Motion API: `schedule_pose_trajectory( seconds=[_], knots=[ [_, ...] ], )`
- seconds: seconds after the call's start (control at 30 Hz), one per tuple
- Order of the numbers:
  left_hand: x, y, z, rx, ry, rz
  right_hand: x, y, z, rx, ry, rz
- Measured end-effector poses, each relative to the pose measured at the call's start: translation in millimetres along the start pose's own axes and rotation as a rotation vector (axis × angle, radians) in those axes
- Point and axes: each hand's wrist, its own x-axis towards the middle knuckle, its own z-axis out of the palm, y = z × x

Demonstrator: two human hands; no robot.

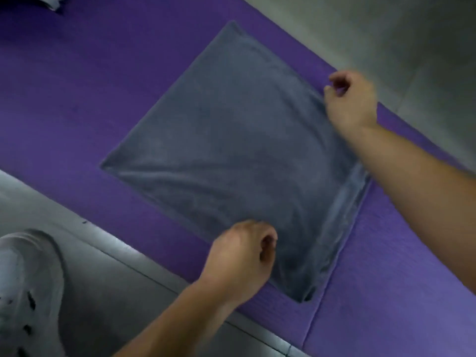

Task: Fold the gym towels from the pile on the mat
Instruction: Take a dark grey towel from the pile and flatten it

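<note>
A grey gym towel (231,140) lies spread flat on the purple mat (77,86), roughly square, with a doubled band along its near right edge. My left hand (242,256) has its fingers curled on the towel's near edge, pinching the fabric. My right hand (353,99) grips the towel's far right corner at the mat's border. A bit of pale cloth (50,1) shows at the top left corner, mostly out of frame.
Grey floor (412,34) surrounds the mat on both sides. A white shoe (28,287) rests on the floor at the bottom left, close to the mat's near edge. More purple mat extends to the lower right.
</note>
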Motion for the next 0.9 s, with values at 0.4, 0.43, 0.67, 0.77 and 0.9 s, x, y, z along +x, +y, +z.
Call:
schedule_pose_trajectory(
  seconds=[0.4, 0.43, 0.67, 0.77, 0.9],
  knots=[
    [-26, 47, 108, 0.474, -0.135, 0.107, -85, 140, -66, 0.260, 0.007, 0.524],
    [-28, 49, 106, 0.466, -0.122, 0.083, -84, 140, -66, 0.278, 0.008, 0.520],
    [-32, 45, 95, 0.276, -0.097, 0.013, -80, 124, -64, 0.296, 0.035, 0.502],
    [-34, 46, 93, 0.205, -0.108, 0.013, -78, 120, -68, 0.394, 0.087, 0.546],
    [-39, 48, 94, 0.161, -0.113, 0.099, -78, 121, -77, 0.474, 0.199, 0.568]
  ],
)
